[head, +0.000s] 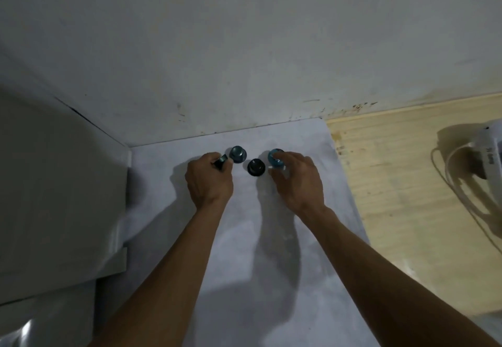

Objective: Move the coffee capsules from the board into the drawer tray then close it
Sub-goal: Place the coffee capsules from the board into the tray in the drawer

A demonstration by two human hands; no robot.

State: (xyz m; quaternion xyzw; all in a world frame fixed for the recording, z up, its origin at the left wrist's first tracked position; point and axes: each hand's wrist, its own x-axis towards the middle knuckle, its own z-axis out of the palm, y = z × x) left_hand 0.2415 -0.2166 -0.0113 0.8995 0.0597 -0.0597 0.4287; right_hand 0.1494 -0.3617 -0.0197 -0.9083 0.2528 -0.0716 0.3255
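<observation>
Several coffee capsules sit near the far edge of the white board (244, 238). My left hand (207, 181) is closed around a dark capsule (221, 162), tilted in my fingers. Just right of it a blue-grey capsule (238, 154) stands on the board. A black capsule (256, 167) stands free between my hands. My right hand (297, 181) grips a bright blue capsule (275, 159) with thumb and fingertips. No drawer tray is clearly visible.
A grey-white cabinet or box (62, 197) borders the board on the left. A white wall (244, 48) rises directly behind the capsules. To the right lies a pale wooden surface (394, 183) with a white appliance and its coiled cord (478, 167).
</observation>
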